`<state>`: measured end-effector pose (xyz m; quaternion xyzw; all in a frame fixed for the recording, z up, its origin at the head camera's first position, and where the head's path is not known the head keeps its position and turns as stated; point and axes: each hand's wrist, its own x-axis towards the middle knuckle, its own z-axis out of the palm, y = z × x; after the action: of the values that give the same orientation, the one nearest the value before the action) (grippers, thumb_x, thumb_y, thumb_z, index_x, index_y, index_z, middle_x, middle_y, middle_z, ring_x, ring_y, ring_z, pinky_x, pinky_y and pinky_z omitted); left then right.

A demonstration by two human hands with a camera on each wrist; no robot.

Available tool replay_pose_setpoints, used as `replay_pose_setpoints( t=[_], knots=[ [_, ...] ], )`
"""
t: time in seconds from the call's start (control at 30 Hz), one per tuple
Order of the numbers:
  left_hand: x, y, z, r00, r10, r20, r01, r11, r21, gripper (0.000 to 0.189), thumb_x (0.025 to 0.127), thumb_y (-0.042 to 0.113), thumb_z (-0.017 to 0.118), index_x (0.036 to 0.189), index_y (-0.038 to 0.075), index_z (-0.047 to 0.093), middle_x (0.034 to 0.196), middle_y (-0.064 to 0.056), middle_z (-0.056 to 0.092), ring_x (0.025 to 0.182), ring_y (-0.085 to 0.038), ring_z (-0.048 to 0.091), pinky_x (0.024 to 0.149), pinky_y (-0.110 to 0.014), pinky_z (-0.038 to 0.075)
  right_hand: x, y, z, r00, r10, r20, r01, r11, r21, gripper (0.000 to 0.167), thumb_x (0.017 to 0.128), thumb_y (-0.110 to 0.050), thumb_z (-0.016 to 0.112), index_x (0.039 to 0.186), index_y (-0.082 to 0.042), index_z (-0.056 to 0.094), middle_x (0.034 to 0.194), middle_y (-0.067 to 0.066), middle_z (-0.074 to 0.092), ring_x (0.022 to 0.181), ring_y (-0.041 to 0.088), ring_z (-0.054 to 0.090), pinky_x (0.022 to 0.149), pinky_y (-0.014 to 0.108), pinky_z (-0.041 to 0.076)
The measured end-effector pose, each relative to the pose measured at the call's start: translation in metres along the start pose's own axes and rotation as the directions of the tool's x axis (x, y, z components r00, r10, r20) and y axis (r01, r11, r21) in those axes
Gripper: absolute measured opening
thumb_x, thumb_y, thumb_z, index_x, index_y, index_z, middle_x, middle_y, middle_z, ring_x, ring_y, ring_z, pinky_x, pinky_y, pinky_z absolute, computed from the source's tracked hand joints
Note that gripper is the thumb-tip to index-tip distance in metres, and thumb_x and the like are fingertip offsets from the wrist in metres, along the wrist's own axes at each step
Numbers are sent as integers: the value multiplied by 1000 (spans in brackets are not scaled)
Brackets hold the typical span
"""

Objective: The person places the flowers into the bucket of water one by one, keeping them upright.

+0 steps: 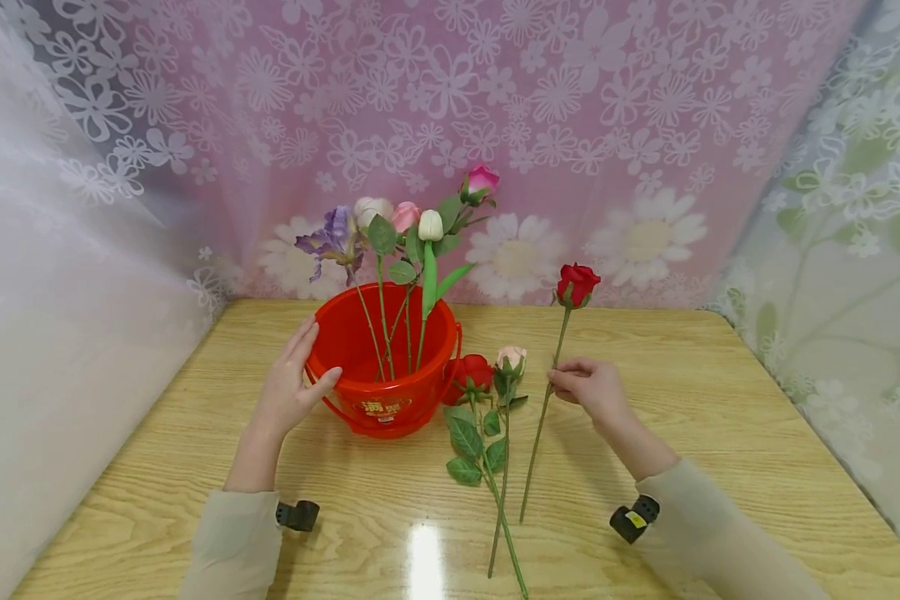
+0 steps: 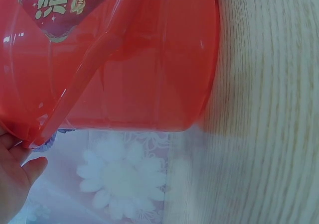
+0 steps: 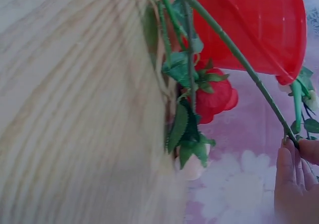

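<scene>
A red rose (image 1: 577,286) stands nearly upright in my right hand (image 1: 592,390), which pinches its long stem between thumb and fingers. In the right wrist view the stem (image 3: 249,73) slants across in front of the bucket. My left hand (image 1: 288,387) rests against the left rim of the red bucket (image 1: 382,408), its fingers fairly straight and the thumb near the front rim. Inside the bucket stand several artificial flowers, among them a purple iris (image 1: 336,240), a white tulip (image 1: 431,226) and a magenta rose (image 1: 480,183).
Between the bucket and my right hand, another red rose (image 1: 474,375) and a pale peach rose (image 1: 512,360) lie on the wooden table (image 1: 195,467), their stems crossing toward me. A pink floral curtain (image 1: 435,92) hangs behind the table.
</scene>
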<state>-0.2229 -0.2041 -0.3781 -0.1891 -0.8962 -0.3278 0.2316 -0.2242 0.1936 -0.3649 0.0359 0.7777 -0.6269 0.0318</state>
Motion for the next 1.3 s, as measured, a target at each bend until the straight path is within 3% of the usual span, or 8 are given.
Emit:
replay_pose_setpoints(
  t=[0.5,0.73,0.97,1.3],
  knots=[
    [0,0,-1,1000,-3,9,3,1000,-7,72,83,39,55,134,-6,31,141,-15,26,126,-33,26,94,-55,28,-5,-31,-3,998,-61,9,59,990,130,37,81,-9,63,108,14,51,79,0,64,70,10,62,69,25,51],
    [0,1,-1,1000,-5,7,5,1000,2,72,83,39,55,134,-6,32,141,-15,27,126,-33,26,95,-55,28,-6,-49,3,998,-65,-4,64,970,236,28,80,-8,64,102,6,54,76,-3,63,71,9,62,74,28,49],
    [1,1,-1,1000,-2,4,2,1000,4,72,83,40,55,134,-6,32,141,-15,27,126,-33,26,95,-55,28,-8,-74,8,986,-164,-43,166,883,438,4,80,0,61,85,0,62,72,3,65,68,13,64,69,25,51],
    [-1,1,-1,1000,-5,7,5,1000,-2,71,83,38,55,134,-6,32,141,-15,27,125,-34,27,94,-55,29,-6,-102,15,955,-270,-120,284,727,625,7,77,4,63,73,-1,64,72,7,63,64,15,62,67,25,51]
  ],
)
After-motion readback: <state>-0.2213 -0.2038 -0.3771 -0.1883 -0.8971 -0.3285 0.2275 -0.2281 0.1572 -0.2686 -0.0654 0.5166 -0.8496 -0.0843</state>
